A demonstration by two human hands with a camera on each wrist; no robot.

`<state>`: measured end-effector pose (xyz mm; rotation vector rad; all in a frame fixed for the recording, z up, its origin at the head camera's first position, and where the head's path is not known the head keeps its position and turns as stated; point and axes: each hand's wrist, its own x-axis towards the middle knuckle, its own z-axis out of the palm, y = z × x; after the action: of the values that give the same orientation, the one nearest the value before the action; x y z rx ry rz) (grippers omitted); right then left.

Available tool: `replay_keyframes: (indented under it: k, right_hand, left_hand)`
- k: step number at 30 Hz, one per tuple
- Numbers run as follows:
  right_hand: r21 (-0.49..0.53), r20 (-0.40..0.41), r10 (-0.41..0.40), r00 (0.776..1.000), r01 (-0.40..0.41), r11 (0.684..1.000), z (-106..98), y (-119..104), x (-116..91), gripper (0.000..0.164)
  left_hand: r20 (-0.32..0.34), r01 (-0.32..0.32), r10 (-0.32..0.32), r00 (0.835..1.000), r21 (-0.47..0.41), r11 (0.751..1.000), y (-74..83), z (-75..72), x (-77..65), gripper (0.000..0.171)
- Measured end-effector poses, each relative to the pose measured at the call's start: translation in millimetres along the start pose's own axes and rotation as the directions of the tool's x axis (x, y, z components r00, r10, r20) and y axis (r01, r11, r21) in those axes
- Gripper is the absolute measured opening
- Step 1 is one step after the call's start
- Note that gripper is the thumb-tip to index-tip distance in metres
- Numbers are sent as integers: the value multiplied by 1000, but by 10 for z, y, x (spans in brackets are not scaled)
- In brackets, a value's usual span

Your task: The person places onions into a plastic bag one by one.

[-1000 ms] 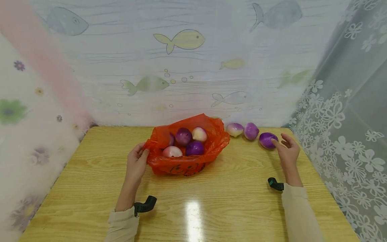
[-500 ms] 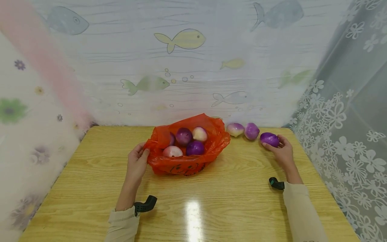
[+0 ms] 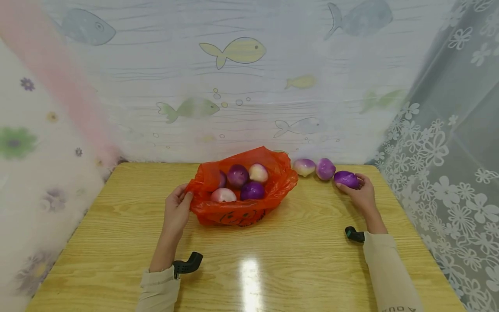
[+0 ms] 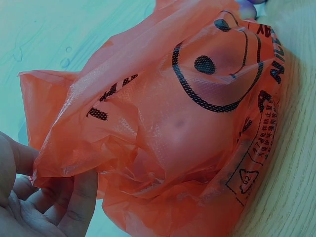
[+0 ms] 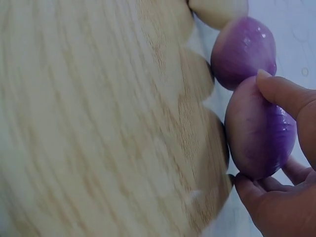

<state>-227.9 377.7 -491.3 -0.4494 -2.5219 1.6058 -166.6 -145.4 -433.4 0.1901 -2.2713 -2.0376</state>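
An orange-red plastic bag (image 3: 228, 216) with a printed smiling face lies with its mouth spread, holding several onions, among them a purple onion (image 3: 252, 190) and a paler onion (image 3: 224, 195). My left hand (image 3: 177, 210) pinches the bag's left edge between thumb and fingers. In the left wrist view the bag film (image 4: 148, 118) bunches at the fingers. On the far right of the table, my right hand (image 3: 363, 197) grips a deep purple onion (image 3: 346, 179). The right wrist view has the thumb on one end of this onion (image 5: 256, 131) and fingers round the other.
Two more onions stand in a row left of the gripped one: a purple onion (image 3: 325, 169) and a white-and-purple onion (image 3: 304, 167). They lie near the back edge of the wooden table (image 3: 296, 260), before a fish-patterned curtain (image 3: 249, 86).
My right hand has come from beside the deep purple onion to close its fingers round it, and the onion has shifted slightly. The left hand and bag stay put.
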Motion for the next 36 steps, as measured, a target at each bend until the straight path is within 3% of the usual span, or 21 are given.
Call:
replay_keyframes:
  k: [20, 36]
  right_hand:
    - [-47, -105, -43, 993, 39, 998, 151, -16, -26, 87]
    - [15, -122, -75, 990, 78, 997, 317, -208, -207, 85]
  left_hand:
    - [10, 7, -7, 1000, -7, 1000, 4, -12, 0, 33]
    - [1, 9, -9, 1000, 14, 1000, -5, -11, -4, 33]
